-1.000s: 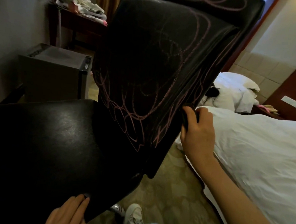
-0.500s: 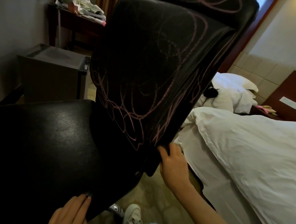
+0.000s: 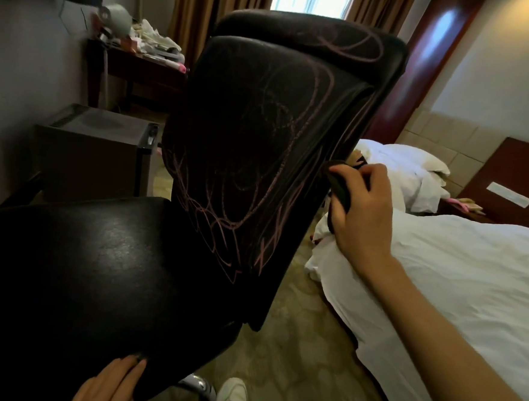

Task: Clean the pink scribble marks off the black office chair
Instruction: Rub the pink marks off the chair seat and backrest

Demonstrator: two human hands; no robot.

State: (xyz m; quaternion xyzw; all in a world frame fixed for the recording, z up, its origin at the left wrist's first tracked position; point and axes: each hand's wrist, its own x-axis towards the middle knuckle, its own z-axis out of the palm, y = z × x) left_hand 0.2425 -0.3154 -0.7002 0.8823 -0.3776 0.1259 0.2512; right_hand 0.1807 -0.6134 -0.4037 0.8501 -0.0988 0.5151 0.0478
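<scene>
Chair backrest [image 3: 261, 131] edge touches dark cloth [image 3: 339, 188] gripped by right fingers [image 3: 375, 174]

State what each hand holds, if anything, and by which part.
The right hand grips a dark cloth or pad by the side away from the chair back. The left hand holds nothing; it rests on the seat.

The chair [image 3: 261, 137] stands in the middle, its seat [image 3: 80, 265] left of the backrest [image 3: 280, 85]. Behind it on the left sits a cabinet [image 3: 94, 147], with a cluttered table [image 3: 147, 63] farther back. The bed [image 3: 455, 276] lies to the right. The left hand [image 3: 109, 386] rests on the seat's near edge. The right hand [image 3: 362, 213] holds a cloth [image 3: 339, 186] at the backrest's right edge.
</scene>
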